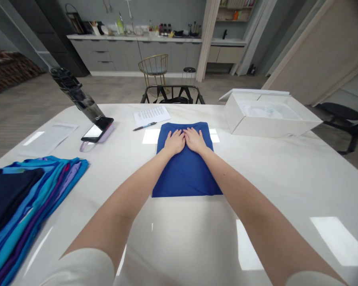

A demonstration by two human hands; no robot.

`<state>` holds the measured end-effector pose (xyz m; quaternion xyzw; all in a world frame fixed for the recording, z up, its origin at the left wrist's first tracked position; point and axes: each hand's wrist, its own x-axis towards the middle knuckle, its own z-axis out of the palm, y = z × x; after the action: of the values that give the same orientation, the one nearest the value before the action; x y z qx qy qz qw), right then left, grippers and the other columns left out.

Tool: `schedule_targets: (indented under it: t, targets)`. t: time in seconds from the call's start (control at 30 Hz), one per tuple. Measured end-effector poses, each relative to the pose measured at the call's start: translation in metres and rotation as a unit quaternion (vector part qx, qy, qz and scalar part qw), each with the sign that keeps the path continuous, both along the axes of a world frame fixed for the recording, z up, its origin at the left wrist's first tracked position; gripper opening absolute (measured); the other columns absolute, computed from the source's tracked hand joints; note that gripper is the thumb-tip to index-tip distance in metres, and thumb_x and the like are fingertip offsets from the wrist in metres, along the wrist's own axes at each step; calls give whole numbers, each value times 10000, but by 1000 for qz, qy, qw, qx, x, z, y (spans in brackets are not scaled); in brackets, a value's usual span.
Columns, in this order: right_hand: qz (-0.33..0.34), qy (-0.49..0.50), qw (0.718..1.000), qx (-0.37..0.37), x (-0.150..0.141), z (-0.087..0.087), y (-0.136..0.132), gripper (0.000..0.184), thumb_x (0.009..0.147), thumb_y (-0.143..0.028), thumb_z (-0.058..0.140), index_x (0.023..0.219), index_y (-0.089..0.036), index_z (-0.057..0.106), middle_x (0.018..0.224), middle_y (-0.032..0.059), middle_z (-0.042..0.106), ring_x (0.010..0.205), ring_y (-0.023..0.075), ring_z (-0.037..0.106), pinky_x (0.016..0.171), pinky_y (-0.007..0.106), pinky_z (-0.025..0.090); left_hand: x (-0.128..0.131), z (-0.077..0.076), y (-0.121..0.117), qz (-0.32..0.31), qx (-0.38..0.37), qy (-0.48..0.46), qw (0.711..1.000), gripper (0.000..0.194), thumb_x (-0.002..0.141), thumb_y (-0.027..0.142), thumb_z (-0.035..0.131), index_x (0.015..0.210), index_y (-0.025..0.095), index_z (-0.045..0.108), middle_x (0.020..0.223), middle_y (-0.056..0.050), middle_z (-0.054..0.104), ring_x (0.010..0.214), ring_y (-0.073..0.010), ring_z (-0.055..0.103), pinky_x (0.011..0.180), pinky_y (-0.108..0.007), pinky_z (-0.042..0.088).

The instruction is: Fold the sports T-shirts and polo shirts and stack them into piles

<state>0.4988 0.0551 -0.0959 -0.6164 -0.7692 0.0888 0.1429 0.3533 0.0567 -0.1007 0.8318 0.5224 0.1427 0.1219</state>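
Note:
A folded blue garment (185,174) lies flat on the white table (179,234) in front of me, roughly a rectangle that narrows toward its far end. My left hand (175,142) rests palm down on its far half, fingers stretched forward. Beside it, my right hand (194,140) lies flat on the same cloth, and the fingertips of both hands almost meet in the middle. Neither hand grips the fabric. The garment's exact kind cannot be made out from its folded shape.
Folded clothes (32,206) in blues and purple are piled at the left. Beyond them are a paper sheet (49,140), a phone (94,132) and a dark upright device (77,95). A pen (144,126) and printed page (152,114) lie ahead; an open white box (265,123) stands right.

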Motion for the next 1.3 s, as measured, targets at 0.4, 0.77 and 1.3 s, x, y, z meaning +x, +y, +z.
schedule_targets:
  t: [0.4,0.77,1.3]
  targets:
    - [-181,-7,982,-58,0,-9,-5,748,1046,-609,214,1636,-153,275,1690,94,143,1557,345,82,1238,600,39,-11,-9,0,197,-40,-21,979,719,972,657,312,1572,273,409,1687,-68,226,1567,-376,117,1244,-639,50]
    - [55,-40,998,5,14,-8,-50,551,1071,-322,263,1592,-193,388,1640,47,328,1519,215,273,1262,432,155,-13,-6,-38,-34,36,8,999,510,1025,282,327,1485,207,533,1573,-103,459,1472,-253,392,1246,-440,261]
    - [-10,-77,996,-39,40,-4,-134,584,1080,-396,289,1614,-162,327,1677,94,200,1552,289,166,1247,566,96,-24,4,-122,15,34,-22,999,536,984,143,309,1461,135,552,1572,-149,450,1493,-245,371,1279,-436,184]
